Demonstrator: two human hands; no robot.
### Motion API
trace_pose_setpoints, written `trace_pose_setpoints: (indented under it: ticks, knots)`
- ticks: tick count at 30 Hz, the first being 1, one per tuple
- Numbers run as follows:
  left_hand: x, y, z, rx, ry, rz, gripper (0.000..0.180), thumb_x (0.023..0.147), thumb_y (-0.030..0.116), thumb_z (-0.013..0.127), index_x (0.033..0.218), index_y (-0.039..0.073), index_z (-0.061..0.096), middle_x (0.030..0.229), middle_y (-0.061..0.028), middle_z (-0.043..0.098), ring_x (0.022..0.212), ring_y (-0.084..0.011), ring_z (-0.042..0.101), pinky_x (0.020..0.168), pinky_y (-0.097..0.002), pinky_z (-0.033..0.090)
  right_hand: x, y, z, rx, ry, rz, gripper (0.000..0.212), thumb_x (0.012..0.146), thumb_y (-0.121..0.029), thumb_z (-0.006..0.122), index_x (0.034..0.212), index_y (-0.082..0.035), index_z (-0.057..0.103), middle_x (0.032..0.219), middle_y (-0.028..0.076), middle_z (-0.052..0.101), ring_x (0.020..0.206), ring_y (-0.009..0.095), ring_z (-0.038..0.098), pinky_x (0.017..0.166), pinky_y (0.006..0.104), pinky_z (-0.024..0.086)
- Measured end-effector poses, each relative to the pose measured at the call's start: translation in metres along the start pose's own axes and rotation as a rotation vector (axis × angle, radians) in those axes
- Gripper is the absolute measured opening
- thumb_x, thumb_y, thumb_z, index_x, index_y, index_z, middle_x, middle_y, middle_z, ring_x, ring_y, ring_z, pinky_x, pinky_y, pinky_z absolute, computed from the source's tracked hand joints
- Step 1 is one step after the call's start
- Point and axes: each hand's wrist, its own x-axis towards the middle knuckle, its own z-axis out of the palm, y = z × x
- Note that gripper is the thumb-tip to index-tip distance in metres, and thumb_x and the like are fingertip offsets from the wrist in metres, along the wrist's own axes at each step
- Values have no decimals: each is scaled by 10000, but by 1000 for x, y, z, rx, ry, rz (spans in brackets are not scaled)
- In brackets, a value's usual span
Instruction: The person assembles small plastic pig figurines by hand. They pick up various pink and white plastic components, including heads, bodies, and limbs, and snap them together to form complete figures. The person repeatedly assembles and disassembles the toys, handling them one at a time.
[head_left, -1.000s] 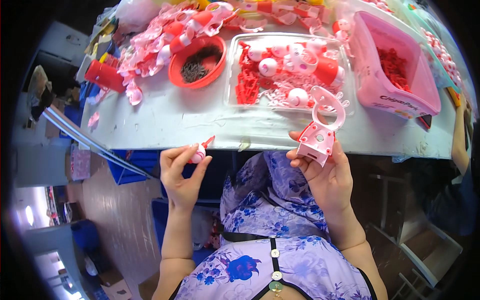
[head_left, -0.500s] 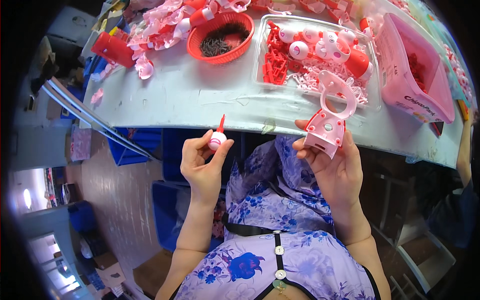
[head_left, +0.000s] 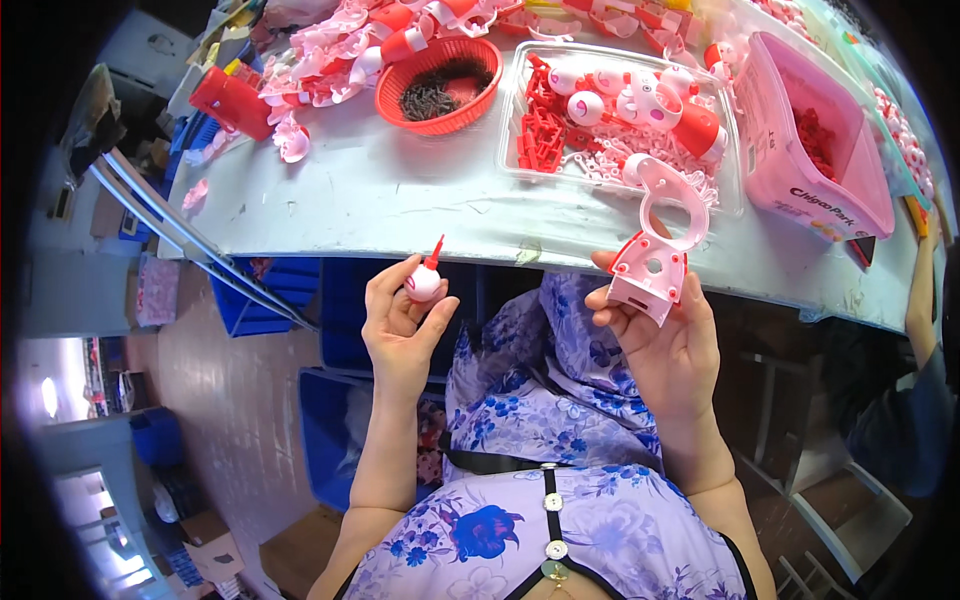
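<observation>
Between the fingers of my left hand (head_left: 403, 325) sits a small white ball (head_left: 424, 284) with a pink curved mark and a thin red stem pointing up. My right hand (head_left: 672, 345) grips a pink and red plastic shell (head_left: 650, 272) by its lower part, its inner side with round posts facing me. A pink ring-shaped section tops that shell, and it overlaps the front edge of the clear tray (head_left: 512, 172). Both hands are held off the table's front edge, apart from each other.
On the white table (head_left: 330, 205) stands a red basket (head_left: 440, 126) of dark screws. The clear tray holds red and pink parts and white balls. A pink bin (head_left: 770, 160) of red parts is at right. Pink shells (head_left: 330, 60) heap at the back left. Another person's arm (head_left: 922, 290) shows far right.
The white ball has tilted and turned in my left fingers, moving slightly left and its mark shifting leftward. My right hand still holds the shell, nearly in place. The whole view has shifted slightly.
</observation>
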Motion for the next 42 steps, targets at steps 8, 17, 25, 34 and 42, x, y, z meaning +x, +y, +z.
trace_pose_setpoints:
  ticks: [8,17,25,34,42]
  knots:
    - [0,3,6,-13,104,-45,295,836,-45,639,1101,-70,512,986,-145,585,844,-207,656,776,-284,573,4,-1,-2,23,4,19,512,1007,-361,257,1391,-22,279,1274,254,489,1013,273,601,884,357,466]
    - [17,6,5,-190,115,-205,303,879,84,634,1124,-66,538,962,-144,611,789,-206,667,718,-288,581,10,8,2,21,-59,68,522,1005,-379,274,1376,-13,295,1264,239,502,1017,269,603,876,355,474]
    - [9,24,9,-323,17,-204,331,862,-6,617,1174,-59,520,986,-162,613,838,-229,670,748,-296,583,-5,6,4,-5,73,48,537,1002,-386,267,1264,49,442,1232,264,521,965,261,613,834,340,493]
    - [-2,7,5,144,-9,14,445,812,-93,640,1220,-23,477,1063,-146,592,904,-161,635,805,-246,540,-2,4,2,-1,40,77,513,1003,-380,274,1309,19,373,1247,257,511,978,254,610,860,344,482]
    - [-3,4,9,160,54,18,296,846,-8,649,1116,-34,533,962,-119,627,877,-161,642,771,-254,552,3,7,-2,14,-38,103,508,1013,-353,267,1396,-19,248,1284,242,483,1025,257,598,886,343,472]
